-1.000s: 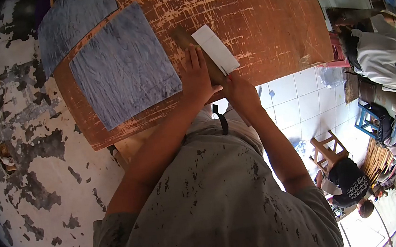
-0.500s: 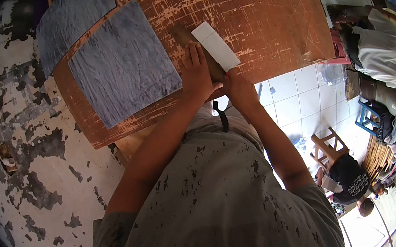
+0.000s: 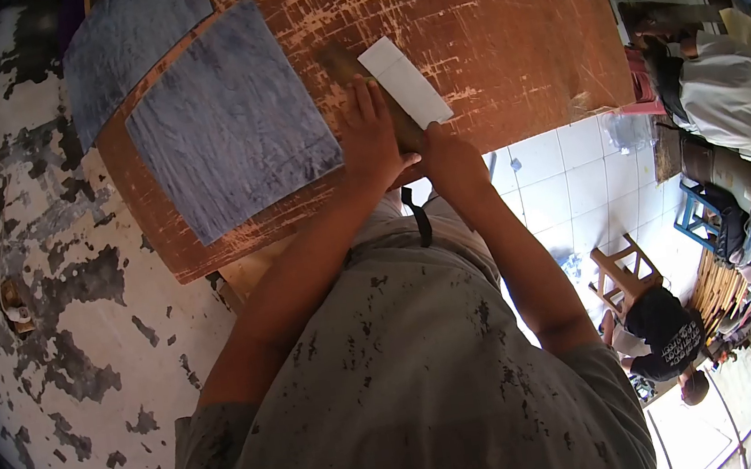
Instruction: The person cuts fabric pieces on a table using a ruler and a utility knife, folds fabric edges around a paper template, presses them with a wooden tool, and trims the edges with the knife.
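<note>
L hand [image 3: 370,145] lies flat on a dk brown strip [image 3: 402,120], fingers extended, holding it down w/o wrapping round it. Strip's on the scratched brown tabletop [image 3: 523,54], close to the near edge. R hand [image 3: 454,162] is curled at the near end of a white rectangular piece [image 3: 405,83] (faint line across it) alongside the strip; can't tell what, if anything, it's grasping. Grey streaked sheet [image 3: 233,125] lies just L of L hand.
</note>
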Tool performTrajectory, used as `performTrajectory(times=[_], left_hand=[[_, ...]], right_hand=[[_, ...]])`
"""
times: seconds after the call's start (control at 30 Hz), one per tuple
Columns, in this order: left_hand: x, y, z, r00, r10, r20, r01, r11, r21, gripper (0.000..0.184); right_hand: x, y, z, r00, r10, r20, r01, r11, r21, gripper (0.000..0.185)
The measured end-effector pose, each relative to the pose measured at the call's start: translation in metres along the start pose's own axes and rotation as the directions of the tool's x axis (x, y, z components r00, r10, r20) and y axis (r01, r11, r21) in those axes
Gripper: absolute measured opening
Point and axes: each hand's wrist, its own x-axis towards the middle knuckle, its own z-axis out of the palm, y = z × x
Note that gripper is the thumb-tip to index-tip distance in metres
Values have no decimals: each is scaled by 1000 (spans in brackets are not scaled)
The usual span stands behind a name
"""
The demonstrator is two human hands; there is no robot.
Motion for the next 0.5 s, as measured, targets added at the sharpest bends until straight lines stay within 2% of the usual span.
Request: performTrajectory(times=[0.13, 0.23, 0.3, 0.4, 0.5], left_hand=[[1, 2, -6, 999, -24, 26, 23, 1000, 16, 144], [1, 0, -4, 1000, -20, 15, 20, 999, 29, 145], [1, -1, -1, 1000, -11, 2, 11, 999, 34, 145], [0, -1, 1, 1000, -3, -4, 3, 999, 35, 145], [1, 0, -2, 1000, -2, -13, 3, 998, 61, 146]], right_hand=[[4, 4, 2, 999, 5, 43, -6, 1000, 18, 24], [-3, 3, 1, 999, -47, -23, 46, 997, -60, 24], [-13, -1, -9, 989, 145, -8, -141, 975, 169, 36], [-20, 1, -9, 993, 115, -8, -113, 986, 119, 46], [-23, 6, -3, 995, 90, -36, -84, 987, 136, 45]])
